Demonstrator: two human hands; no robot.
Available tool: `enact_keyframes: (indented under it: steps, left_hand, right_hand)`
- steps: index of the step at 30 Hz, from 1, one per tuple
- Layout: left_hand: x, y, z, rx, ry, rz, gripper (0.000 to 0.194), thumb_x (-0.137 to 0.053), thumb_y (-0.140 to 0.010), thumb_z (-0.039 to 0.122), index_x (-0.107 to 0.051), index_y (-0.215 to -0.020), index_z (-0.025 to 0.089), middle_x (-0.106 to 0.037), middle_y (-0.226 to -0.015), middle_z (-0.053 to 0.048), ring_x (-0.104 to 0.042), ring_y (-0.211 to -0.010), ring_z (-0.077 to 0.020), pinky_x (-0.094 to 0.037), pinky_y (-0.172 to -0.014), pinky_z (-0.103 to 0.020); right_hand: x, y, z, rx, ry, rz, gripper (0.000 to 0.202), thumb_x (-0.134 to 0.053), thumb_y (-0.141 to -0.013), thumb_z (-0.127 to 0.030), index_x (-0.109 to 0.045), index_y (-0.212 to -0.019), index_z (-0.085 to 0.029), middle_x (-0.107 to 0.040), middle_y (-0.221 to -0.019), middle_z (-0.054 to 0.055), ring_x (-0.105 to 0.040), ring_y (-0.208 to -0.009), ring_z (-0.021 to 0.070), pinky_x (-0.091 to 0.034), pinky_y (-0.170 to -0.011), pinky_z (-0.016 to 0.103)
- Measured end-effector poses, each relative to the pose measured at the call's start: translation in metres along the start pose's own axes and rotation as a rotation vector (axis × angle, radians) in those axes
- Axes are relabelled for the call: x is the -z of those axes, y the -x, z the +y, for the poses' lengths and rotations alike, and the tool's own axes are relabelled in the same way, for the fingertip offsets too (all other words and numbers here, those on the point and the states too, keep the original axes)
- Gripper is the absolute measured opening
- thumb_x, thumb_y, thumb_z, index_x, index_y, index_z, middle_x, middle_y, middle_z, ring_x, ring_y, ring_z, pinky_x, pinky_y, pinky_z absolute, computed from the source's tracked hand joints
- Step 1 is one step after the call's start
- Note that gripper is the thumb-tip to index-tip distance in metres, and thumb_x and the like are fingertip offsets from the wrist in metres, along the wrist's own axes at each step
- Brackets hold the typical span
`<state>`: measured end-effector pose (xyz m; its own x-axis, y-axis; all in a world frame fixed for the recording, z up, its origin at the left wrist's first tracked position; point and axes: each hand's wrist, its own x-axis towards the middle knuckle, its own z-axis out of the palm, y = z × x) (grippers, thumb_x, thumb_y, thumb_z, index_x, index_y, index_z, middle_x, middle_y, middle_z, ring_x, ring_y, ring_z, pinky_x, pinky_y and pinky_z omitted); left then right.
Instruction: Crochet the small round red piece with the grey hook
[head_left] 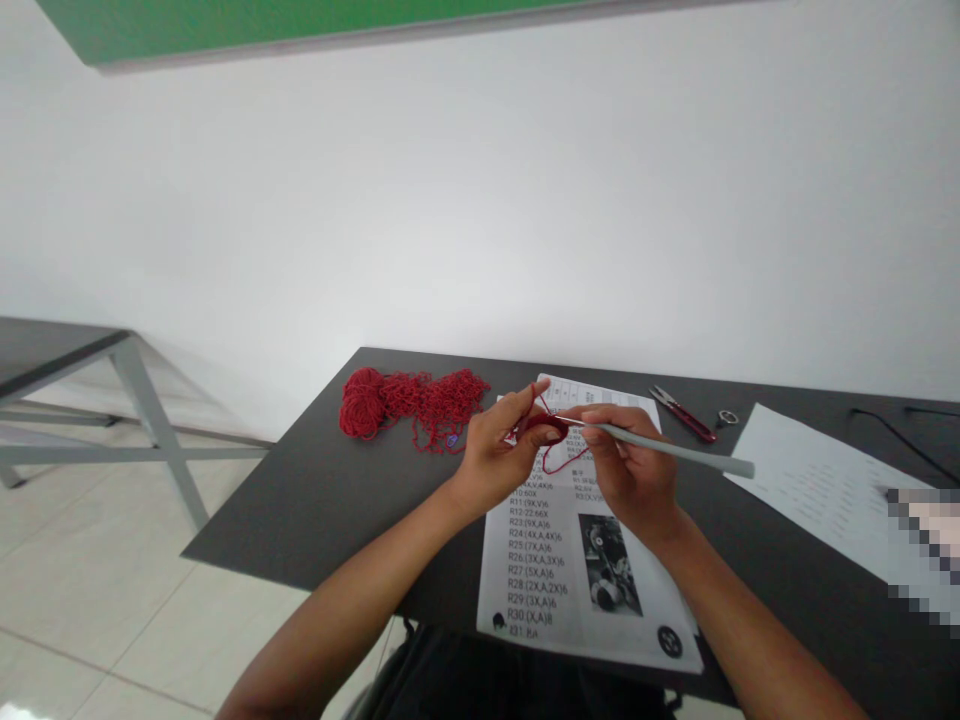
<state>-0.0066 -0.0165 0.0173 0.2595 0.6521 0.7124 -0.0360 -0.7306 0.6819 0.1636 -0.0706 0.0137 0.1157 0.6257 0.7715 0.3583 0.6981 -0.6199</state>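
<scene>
Closed around a small dark red crochet piece (546, 429), my left hand (504, 445) has yarn running up over its raised index finger. My right hand (630, 465) pinches a crochet hook with a long grey handle (675, 449), its metal tip at the red piece. A loop of red yarn hangs between the hands. Beneath them lies a printed pattern sheet (525, 560) with rows of text and a dark photo. Left of my left hand, a red yarn ball (363, 404) sits beside a tangled heap of loose red yarn (442, 400).
Scissors with red handles (686, 415) and a small metal ring (727, 417) lie at the back right of the dark table (322, 510). Further right is another paper (810, 490), near black cables and a pixelated patch. A second table (60, 350) stands at left; a white wall rises behind.
</scene>
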Motion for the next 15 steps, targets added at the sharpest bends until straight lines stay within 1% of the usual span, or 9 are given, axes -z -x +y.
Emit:
enact_keyframes:
  steps: [3,5,7,12,15]
  left_hand:
    - [0.0025,-0.0004,0.0005,-0.125,-0.137,-0.002,0.054,-0.075,-0.092,0.026,-0.061,-0.144,0.025,-0.077,-0.08,-0.001,-0.065,-0.07,-0.0136,-0.055,-0.073,-0.027]
    - [0.0039,-0.0003,-0.0009,-0.233,-0.206,-0.004,0.059,-0.073,-0.093,0.02,-0.056,-0.149,0.027,-0.077,-0.083,0.0,-0.063,-0.07,-0.0131,-0.054,-0.072,-0.026]
    - [0.005,0.0,-0.0034,-0.311,-0.255,-0.003,0.062,-0.07,-0.094,0.015,-0.051,-0.152,0.028,-0.077,-0.085,-0.001,-0.062,-0.072,-0.0133,-0.053,-0.071,-0.026]
    - [0.0079,-0.0007,-0.0079,-0.4,-0.362,0.013,0.063,-0.067,-0.096,0.015,-0.048,-0.155,0.028,-0.074,-0.091,-0.003,-0.063,-0.078,-0.0155,-0.055,-0.071,-0.028]
    - [0.0095,-0.0015,-0.0072,-0.42,-0.398,0.014,0.06,-0.066,-0.096,0.014,-0.051,-0.153,0.026,-0.074,-0.093,-0.004,-0.064,-0.078,-0.0161,-0.055,-0.071,-0.028]
  right_hand:
    - [0.0009,-0.0025,-0.0002,0.072,0.034,-0.028,0.011,-0.065,-0.098,-0.023,-0.067,-0.108,-0.026,-0.08,-0.104,0.005,-0.078,-0.1,0.0225,-0.064,-0.086,0.039]
    - [0.0018,-0.0039,0.0002,0.105,0.046,-0.056,0.013,-0.065,-0.098,-0.021,-0.066,-0.11,-0.026,-0.08,-0.106,0.006,-0.077,-0.102,0.0236,-0.063,-0.088,0.042]
    - [0.0024,-0.0053,0.0003,0.143,0.063,-0.078,0.016,-0.065,-0.097,-0.019,-0.066,-0.112,-0.027,-0.08,-0.108,0.007,-0.076,-0.103,0.0246,-0.063,-0.089,0.045]
    - [0.0019,-0.0089,-0.0034,0.276,0.157,-0.142,0.021,-0.064,-0.097,-0.015,-0.066,-0.114,-0.027,-0.079,-0.11,0.007,-0.075,-0.102,0.0245,-0.063,-0.089,0.047]
    - [0.0006,-0.0094,-0.0041,0.337,0.243,-0.187,0.026,-0.064,-0.095,-0.012,-0.066,-0.117,-0.026,-0.077,-0.112,0.009,-0.073,-0.104,0.0252,-0.063,-0.088,0.046]
